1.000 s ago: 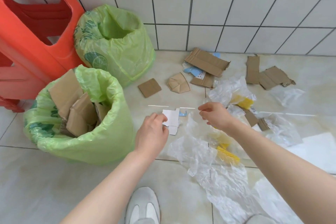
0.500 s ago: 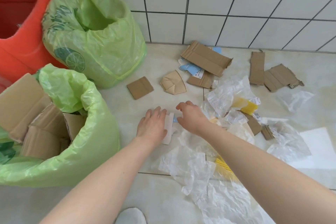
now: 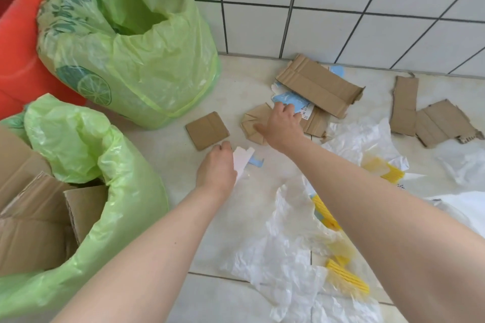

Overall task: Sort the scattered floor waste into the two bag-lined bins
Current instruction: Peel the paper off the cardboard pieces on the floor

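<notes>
Tiled floor holds the scraps: left hand (image 3: 216,168) pinches white paper pieces (image 3: 242,158); right hand (image 3: 282,126), fingers spread, presses the crumpled cardboard (image 3: 250,123). Light and stiff; take its edge.

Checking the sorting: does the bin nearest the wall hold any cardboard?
No, only green liner shows inside the far bin; the cardboard pieces sit in the near bin.

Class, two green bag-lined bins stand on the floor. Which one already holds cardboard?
The near bin at lower left: brown cardboard pieces stick out of it. The far bin by the wall shows no cardboard in its opening.
</notes>
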